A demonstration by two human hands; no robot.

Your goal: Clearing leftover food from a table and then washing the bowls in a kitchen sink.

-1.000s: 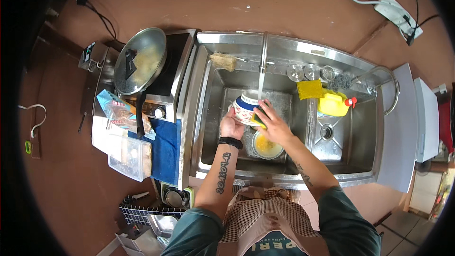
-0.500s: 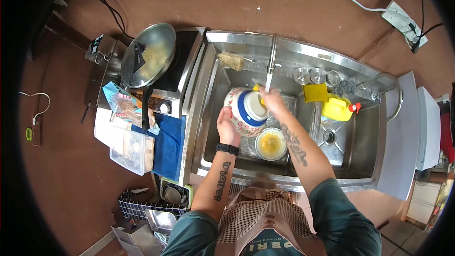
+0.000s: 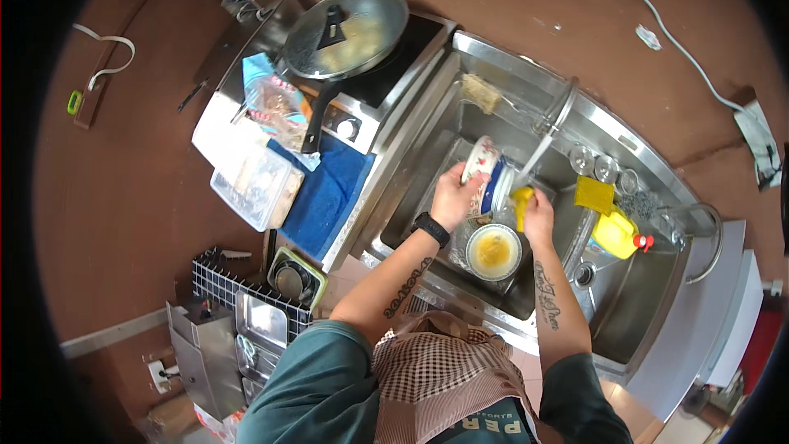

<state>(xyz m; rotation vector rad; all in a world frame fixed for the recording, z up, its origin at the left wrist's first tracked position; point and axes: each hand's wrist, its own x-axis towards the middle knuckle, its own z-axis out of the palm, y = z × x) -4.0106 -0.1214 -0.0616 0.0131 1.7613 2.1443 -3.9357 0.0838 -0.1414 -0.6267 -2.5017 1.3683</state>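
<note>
My left hand (image 3: 454,197) grips the rim of a white floral bowl (image 3: 479,158) with a blue band, tipped on its side over the left sink basin. In my right hand (image 3: 538,218) is a yellow sponge (image 3: 522,204), held by the base side of the bowl. Water runs from the faucet (image 3: 564,107) down close to the bowl's base. Below them, a second white bowl (image 3: 493,273) stands on the basin floor with cloudy yellowish liquid in it.
A scrubbing pad (image 3: 480,94), glasses (image 3: 606,168), a yellow sponge (image 3: 593,195) and a yellow bottle (image 3: 616,235) with a red cap sit around the sink. To the left are a lidded pan (image 3: 349,37) on the cooktop, a blue cloth (image 3: 337,189) and a plastic container (image 3: 253,189).
The view has turned, so the sink appears slanted. The floral bowl has tipped further onto its side. My right hand with the sponge has moved from its base down to beside it.
</note>
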